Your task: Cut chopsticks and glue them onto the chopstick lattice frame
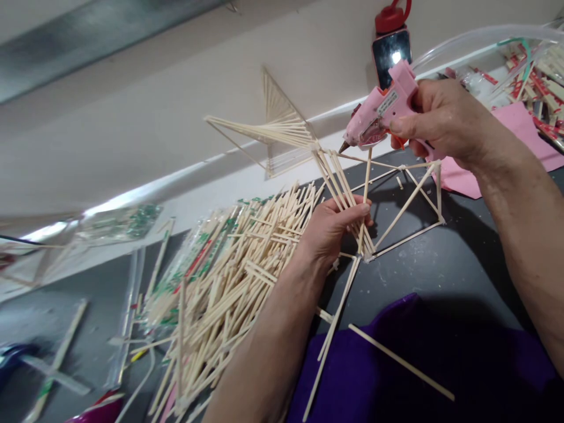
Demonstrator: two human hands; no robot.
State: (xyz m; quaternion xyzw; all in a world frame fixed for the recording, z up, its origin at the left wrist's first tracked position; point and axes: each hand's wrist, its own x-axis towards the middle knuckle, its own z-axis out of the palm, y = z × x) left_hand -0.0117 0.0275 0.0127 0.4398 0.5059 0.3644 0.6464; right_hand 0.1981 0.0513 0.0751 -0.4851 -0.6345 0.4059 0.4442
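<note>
A pink hot glue gun [383,111] is gripped in my right hand [445,117], with its nozzle pointing down and left at the top joint of a frame of thin wooden sticks. My left hand [332,226] is closed around several of the wooden sticks [337,179] in the middle of that frame. The stick frame [408,205] spreads to the right as open triangles with whitish glue at the corners. A fan-shaped stick section [282,129] rises at its upper left. Whether the nozzle touches the joint I cannot tell.
A big pile of loose sticks [238,294] and plastic packets lies on the grey table at left. One stick [400,361] rests on purple cloth [388,388] in front. A red-capped bottle [391,20], a phone [391,56] and pink sheet [513,141] are at the back right.
</note>
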